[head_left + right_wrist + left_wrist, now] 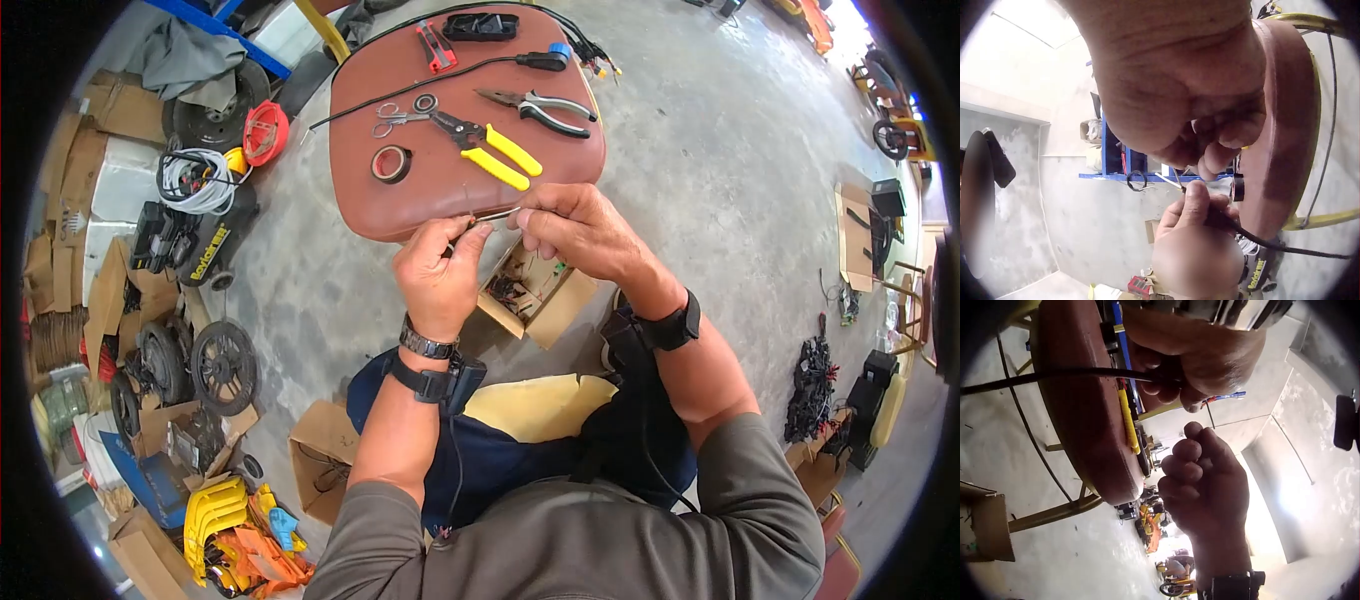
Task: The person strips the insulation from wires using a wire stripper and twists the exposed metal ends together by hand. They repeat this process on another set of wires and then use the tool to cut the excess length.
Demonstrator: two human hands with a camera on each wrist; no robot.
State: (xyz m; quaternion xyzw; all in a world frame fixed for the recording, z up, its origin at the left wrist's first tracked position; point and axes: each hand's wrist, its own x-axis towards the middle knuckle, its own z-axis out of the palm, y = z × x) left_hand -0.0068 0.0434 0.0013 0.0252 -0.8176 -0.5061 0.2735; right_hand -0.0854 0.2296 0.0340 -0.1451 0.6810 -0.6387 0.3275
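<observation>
The left hand (440,272) grips a black cable (1260,240) near its end, in front of the red-brown padded seat (350,200). Thin wires (1169,180) stick out of that end past the left thumb. Fingers of the right hand (585,232) are curled and pinch the wires, a short distance from the left fingertips. On the seat lie yellow-handled strippers (500,158), pliers (545,110), small scissors (398,119), a tape roll (391,164), a red cutter (436,47) and a second cable with a blue-ended plug (545,58).
Below the hands, an open cardboard box (560,305) holds wire scraps. Wheels (224,367), a red helmet (266,133) and cartons (325,460) stand on the left. A black wire bundle (812,390) lies on the floor at the right.
</observation>
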